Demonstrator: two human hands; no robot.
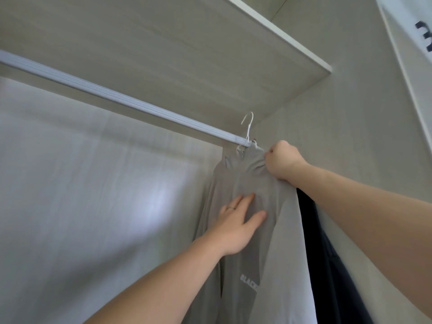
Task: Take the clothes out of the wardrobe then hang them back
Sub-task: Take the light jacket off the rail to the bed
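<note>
A grey garment (275, 230) with white lettering hangs at the right end of the wardrobe rail (117, 99). Its white hanger hook (248, 125) stands above the rail. My right hand (284, 161) grips the garment's collar just right of the hook. My left hand (240, 223) lies flat on the cloth below the collar, fingers straight. A dark garment (327, 265) hangs behind the grey one against the right wall.
A wooden shelf (210, 54) runs above the rail. The wardrobe's pale back panel (93, 195) fills the left. The right side wall (350, 113) is close beside the clothes. A white door edge (409, 54) shows at the top right.
</note>
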